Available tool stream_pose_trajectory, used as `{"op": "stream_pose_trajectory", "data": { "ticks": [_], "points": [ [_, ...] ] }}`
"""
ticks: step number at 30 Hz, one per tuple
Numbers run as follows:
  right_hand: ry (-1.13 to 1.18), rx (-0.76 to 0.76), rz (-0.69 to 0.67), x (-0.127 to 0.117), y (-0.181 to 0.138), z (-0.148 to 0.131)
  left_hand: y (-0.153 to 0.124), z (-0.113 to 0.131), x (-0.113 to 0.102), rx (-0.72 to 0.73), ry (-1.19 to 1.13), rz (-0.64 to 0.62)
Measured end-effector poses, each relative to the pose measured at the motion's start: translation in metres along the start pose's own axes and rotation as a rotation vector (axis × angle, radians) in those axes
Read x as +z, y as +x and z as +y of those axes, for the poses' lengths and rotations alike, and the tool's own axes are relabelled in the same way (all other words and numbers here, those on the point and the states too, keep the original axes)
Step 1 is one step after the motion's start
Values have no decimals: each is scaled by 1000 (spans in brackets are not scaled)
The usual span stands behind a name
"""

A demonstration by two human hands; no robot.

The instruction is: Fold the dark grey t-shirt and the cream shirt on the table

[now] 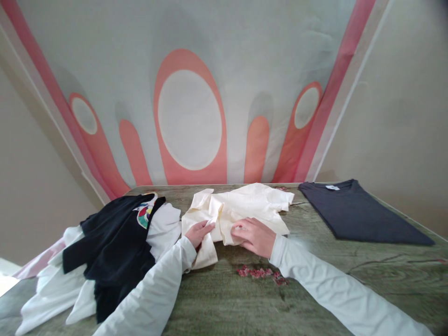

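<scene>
A crumpled cream shirt point(245, 203) lies at the middle of the table. My left hand point(199, 232) pinches a fold of it near its left edge, fingers closed on the cloth. My right hand point(255, 235) grips another fold of the same shirt just to the right, fingers curled into the fabric. Both arms wear white long sleeves.
A heap of black and white garments point(115, 242) lies at the left of the green wood-grain table point(245, 298). A folded dark shirt point(360, 214) lies flat at the right. A grey and pink patterned cloth point(191, 93) hangs on the wall behind.
</scene>
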State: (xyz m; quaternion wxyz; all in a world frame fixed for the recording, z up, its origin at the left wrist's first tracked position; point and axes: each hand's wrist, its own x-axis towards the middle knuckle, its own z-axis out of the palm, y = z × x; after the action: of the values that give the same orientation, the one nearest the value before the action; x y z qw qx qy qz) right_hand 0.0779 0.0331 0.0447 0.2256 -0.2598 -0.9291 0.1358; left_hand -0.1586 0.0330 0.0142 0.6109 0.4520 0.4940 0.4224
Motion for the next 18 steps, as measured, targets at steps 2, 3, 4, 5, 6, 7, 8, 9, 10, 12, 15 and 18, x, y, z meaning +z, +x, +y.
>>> {"op": "stream_pose_trajectory", "data": {
  "ticks": [2, 3, 4, 5, 6, 7, 8, 9, 10, 12, 15, 18],
  "points": [
    [114, 63, 75, -4, 1, 6, -4, 10, 3, 50, 7, -12],
    [209, 105, 121, -12, 1, 9, -7, 18, 5, 89, 31, -18],
    [314, 146, 156, -26, -1, 13, -11, 26, 7, 135, 79, -25],
    [412, 183, 159, -44, -3, 16, -16, 35, 8, 188, 145, -35],
    [508, 184, 138, -64, -7, 17, -22, 44, 9, 242, 227, -47],
    [584, 163, 45, -86, -12, 16, -29, 52, 11, 281, 318, -69],
    [638, 149, -80, -107, -18, 15, -38, 60, 13, 307, 399, -94],
    [685, 139, -209, -127, -24, 12, -47, 66, 15, 313, 463, -127],
    [727, 119, -360, -144, -29, 8, -56, 72, 17, 306, 506, -162],
    [788, 73, -634, -167, -39, 0, -72, 78, 23, 288, 516, -201],
    [818, 63, -691, -172, -46, -2, -77, 82, 24, 188, 543, -281],
    [745, 214, -468, -150, -43, 23, -48, 81, 7, 167, 694, -278]
  ]
}}
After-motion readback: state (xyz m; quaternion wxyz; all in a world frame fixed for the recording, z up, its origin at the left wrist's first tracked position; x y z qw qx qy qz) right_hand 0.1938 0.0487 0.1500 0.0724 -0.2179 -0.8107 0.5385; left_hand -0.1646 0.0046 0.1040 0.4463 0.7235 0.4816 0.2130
